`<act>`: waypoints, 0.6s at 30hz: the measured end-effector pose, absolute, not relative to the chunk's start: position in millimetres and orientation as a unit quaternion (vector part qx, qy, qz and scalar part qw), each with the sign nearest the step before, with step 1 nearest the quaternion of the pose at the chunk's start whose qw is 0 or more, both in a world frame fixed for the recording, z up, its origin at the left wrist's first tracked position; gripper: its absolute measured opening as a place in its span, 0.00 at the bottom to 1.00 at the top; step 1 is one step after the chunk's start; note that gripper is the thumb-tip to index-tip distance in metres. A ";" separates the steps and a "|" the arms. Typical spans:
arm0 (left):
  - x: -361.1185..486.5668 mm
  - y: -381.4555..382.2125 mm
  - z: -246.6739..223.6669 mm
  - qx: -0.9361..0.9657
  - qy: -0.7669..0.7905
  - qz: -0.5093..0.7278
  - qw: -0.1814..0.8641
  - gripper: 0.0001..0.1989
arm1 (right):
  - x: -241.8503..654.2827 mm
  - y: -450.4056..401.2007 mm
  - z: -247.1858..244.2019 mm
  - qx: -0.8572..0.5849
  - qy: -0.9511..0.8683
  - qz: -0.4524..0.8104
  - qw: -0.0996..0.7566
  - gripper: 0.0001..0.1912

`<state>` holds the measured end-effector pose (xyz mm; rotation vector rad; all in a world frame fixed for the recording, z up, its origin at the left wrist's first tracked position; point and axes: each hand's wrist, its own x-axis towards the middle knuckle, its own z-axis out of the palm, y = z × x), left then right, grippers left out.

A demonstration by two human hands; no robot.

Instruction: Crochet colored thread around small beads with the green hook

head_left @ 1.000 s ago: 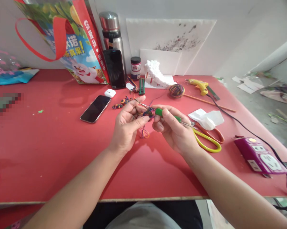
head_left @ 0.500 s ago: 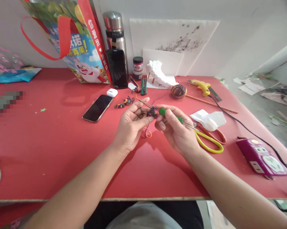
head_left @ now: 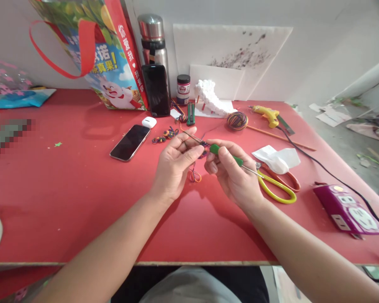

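Note:
My left hand pinches a small piece of multicoloured crochet work, its thumb lying over much of it. In my right hand is a crochet hook with a green handle, held like a pen. The hook's thin metal tip reaches left into the stitches, and its other end points towards the scissors. A loose loop of yarn hangs below the fingers. From the work a strand runs back towards a ball of variegated yarn.
Yellow-and-orange-handled scissors and white paper lie right of my hands. Beyond are a yellow glue gun and purple power strip with a cable. A phone, earphone case and crocheted strip lie left.
My left thumb has moved up and right over the crochet work, covering more of it. Both hands stay in nearly the same place, the hook still at the stitches.

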<state>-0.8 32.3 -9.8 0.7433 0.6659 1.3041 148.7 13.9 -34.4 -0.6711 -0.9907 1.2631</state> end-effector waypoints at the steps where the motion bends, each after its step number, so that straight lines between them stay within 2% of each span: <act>1: 0.3 32.4 -10.6 0.337 0.296 0.581 0.679 0.21 | 147.9 12.4 -35.2 -0.300 -0.447 0.545 0.643 0.13; 11: -2.0 31.1 -13.4 0.394 0.324 0.579 0.636 0.24 | 151.9 5.2 -28.4 -0.377 -0.628 0.323 0.600 0.12; 18: -1.2 29.4 -12.1 0.431 0.340 0.590 0.592 0.28 | 154.0 7.5 -34.5 -0.368 -0.626 0.314 0.612 0.12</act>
